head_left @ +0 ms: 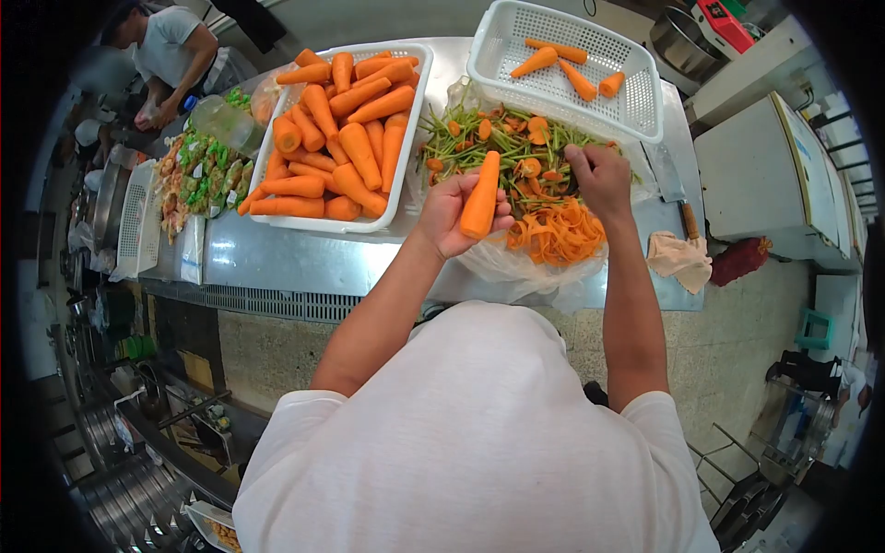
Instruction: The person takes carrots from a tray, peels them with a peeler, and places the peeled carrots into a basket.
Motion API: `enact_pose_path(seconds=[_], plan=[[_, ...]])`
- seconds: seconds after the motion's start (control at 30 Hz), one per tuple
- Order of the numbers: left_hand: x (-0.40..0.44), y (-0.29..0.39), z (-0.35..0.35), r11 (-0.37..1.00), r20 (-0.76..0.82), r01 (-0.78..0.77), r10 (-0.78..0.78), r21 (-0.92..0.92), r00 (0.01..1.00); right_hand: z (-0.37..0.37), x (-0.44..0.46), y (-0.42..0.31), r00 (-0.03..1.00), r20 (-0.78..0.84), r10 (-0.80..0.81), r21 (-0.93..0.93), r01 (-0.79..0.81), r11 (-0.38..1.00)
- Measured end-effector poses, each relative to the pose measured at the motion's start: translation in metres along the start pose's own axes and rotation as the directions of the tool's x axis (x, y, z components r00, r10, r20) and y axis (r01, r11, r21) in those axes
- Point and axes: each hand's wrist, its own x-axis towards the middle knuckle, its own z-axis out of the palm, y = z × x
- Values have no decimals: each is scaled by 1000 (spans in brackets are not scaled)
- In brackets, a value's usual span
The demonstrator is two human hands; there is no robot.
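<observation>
My left hand [452, 221] is wrapped round a fat orange carrot [481, 195], held up just beside the curly peels [558, 235]. My right hand [601, 180] is curled shut near the green tops [461, 129], but I can't tell if something is in it. Past them, a white basket [562, 100] has a few small carrots [579, 81] inside

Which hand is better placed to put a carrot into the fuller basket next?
Probably the left hand: it already holds a carrot, nearer the fuller basket. The right hand is farther off, by the green stems.
</observation>
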Motion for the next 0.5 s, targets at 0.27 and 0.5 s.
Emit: enact_pose_path(seconds=[0.27,0.5], plan=[[20,-4,-30,993,189,103,-113,63,975,16,-30,-69,919,62,-389,47,386,921],[11,-6,-2,978,-48,127,-121,164,992,35,-11,-45,837,128,-533,29,534,845]])
